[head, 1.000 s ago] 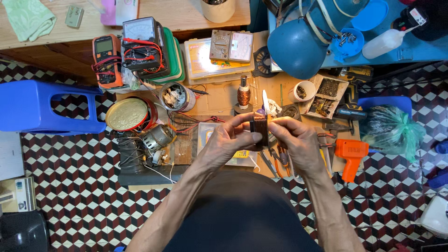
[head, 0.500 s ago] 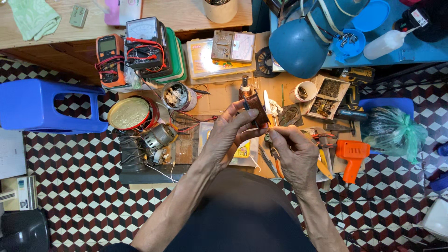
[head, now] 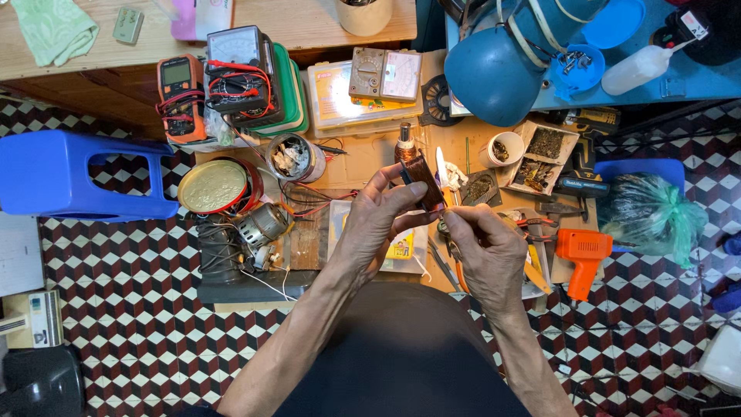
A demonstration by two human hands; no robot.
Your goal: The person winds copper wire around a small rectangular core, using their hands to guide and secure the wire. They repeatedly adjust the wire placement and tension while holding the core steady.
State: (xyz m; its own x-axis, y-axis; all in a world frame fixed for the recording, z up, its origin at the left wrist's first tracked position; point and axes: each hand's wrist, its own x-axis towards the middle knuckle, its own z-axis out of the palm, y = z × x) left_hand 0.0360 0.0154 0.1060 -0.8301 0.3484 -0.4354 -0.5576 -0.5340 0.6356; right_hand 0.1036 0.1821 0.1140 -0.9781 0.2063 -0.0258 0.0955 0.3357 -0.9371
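Cluttered low workbench over checkered tiles. Brown copper-wound coil pinched in left hand just beside small white cup; right hand nipped something thin, probably wire. Best kept taut, coil steady.

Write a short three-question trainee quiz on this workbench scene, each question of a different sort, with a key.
1. True or false: the left hand holds the reddish-brown copper wire coil above the bench.
2. Multiple choice: the orange pistol-shaped plastic tool lies (A) on the blue plastic stool, (B) to the right of the right hand, (C) inside the round gold-lidded red tin.
3. Fill in: the right hand's fingertips pinch close under the ____.

Key: 1 true; 2 B; 3 coil.
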